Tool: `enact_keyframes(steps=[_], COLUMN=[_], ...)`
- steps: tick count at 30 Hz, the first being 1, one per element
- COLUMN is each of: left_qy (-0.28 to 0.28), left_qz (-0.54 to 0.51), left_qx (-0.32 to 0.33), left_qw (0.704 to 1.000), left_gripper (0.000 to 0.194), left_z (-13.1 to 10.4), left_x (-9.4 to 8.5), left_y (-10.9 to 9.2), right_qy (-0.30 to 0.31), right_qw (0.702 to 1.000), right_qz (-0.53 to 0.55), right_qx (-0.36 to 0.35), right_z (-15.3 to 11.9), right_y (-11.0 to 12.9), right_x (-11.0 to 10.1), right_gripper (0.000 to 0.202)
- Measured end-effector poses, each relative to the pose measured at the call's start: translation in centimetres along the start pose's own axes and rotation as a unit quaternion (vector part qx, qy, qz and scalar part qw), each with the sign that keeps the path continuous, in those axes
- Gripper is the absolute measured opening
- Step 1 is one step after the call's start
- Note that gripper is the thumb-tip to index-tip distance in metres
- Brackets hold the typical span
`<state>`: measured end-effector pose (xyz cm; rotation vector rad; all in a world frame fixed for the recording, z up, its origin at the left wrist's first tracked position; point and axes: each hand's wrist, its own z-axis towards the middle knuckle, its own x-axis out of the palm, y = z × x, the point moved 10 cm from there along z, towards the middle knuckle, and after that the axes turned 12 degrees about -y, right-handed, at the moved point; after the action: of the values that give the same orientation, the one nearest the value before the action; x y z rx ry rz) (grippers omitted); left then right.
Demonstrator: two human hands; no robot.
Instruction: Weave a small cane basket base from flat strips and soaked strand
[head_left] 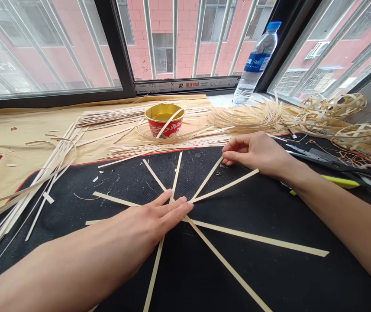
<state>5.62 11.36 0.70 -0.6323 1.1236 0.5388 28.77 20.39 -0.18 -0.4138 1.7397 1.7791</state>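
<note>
Your left hand (pixel 154 219) lies flat and open, fingers stretched together, pressing down at the centre of the frame on the spot where the bamboo strips (pixel 224 187) cross. Those strips fan out from under your fingertips like spokes over the black mat (pixel 269 277), reaching toward the lower right, the bottom edge and the upper middle. Your right hand (pixel 253 151), right of centre, is narrowed to a pinch on the far tip of one strip that slants up from the crossing; thumb and fingers close on its end. Behind the mat, in the upper middle, a red and gold bowl (pixel 165 119) stands on the tan cloth (pixel 16 130) with a curled strip leaning in it. A bundle of loose strips (pixel 39 182) lies at the left, a water bottle (pixel 256 60) stands against the window at the upper right, and coiled strip rings (pixel 344 110) pile at the far right.
</note>
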Motion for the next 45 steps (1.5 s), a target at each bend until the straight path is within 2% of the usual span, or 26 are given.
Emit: enact_keyframes(steps=[3, 6, 11, 19, 22, 26, 29, 33, 35, 36, 38, 39, 40, 42, 43, 45], left_qy=[0.046, 0.085, 0.174, 0.150, 0.118, 0.081, 0.057, 0.059, 0.048, 0.031, -0.002, -0.012, -0.012, 0.019, 0.016, 0.063], left_qz=[-0.030, -0.045, -0.054, -0.030, 0.017, 0.048, 0.058, 0.088, 0.086, 0.076, 0.043, 0.025, 0.009, -0.004, -0.009, -0.036], left_qx=[0.035, 0.054, 0.079, 0.109, 0.131, 0.198, 0.224, 0.229, 0.225, 0.223, 0.211, 0.198, 0.178, 0.118, 0.084, 0.057], left_qw=[0.998, 0.994, 0.980, 0.982, 0.984, 0.976, 0.971, 0.968, 0.969, 0.971, 0.976, 0.980, 0.984, 0.993, 0.996, 0.996], left_gripper=[0.034, 0.051, 0.058, 0.066, 0.064, 0.054, 0.050, 0.055, 0.057, 0.058, 0.064, 0.066, 0.066, 0.066, 0.068, 0.068], left_z=[0.0, 0.2, 0.1, 0.0, 0.0, -0.4, -0.5, -0.4, -0.3, -0.2, -0.4, -0.5, -0.6, -1.0, -1.1, -1.4], left_x=[0.5, 0.7, 1.2, 1.1, 1.0, 1.3, 1.3, 1.4, 1.2, 0.8, -0.1, -0.6, -0.9, -1.0, -1.4, -1.1], left_y=[-0.8, -1.3, -1.6, -2.2, -3.1, -5.0, -5.9, -6.5, -6.5, -6.4, -5.9, -5.2, -4.4, -2.0, -0.6, 1.0], right_qy=[-0.010, -0.017, -0.027, 0.012, 0.006, -0.008, 0.031, 0.087, 0.072, 0.037, -0.072, -0.127, -0.151, -0.096, -0.028, 0.096], right_qw=[1.000, 1.000, 0.999, 1.000, 1.000, 1.000, 0.999, 0.995, 0.988, 0.981, 0.948, 0.925, 0.908, 0.901, 0.903, 0.898], right_qz=[0.006, 0.008, 0.017, 0.006, 0.012, -0.007, -0.014, -0.053, -0.126, -0.174, -0.258, -0.266, -0.243, -0.163, -0.134, -0.140], right_qx=[-0.011, -0.020, -0.014, -0.002, 0.004, -0.014, -0.010, -0.012, -0.044, -0.075, -0.171, -0.238, -0.306, -0.390, -0.408, -0.406], right_z=[0.2, 0.3, 0.5, 0.0, 0.0, 0.1, -0.1, -0.5, -0.8, -1.0, -2.3, -3.6, -5.3, -8.4, -9.6, -11.4], right_y=[0.3, 0.4, 0.1, 0.4, 0.3, 0.4, 0.2, 0.1, 0.8, 1.7, 4.9, 7.1, 9.1, 11.6, 12.1, 11.8], right_x=[0.1, 0.0, -0.1, -0.5, -1.3, -2.1, -1.5, -0.5, -1.0, -1.6, -3.2, -3.7, -3.5, -1.7, -0.1, 3.1], right_gripper=[0.008, 0.007, 0.007, 0.004, 0.011, 0.016, 0.021, 0.025, 0.025, 0.025, 0.025, 0.023, 0.021, 0.017, 0.016, 0.018])
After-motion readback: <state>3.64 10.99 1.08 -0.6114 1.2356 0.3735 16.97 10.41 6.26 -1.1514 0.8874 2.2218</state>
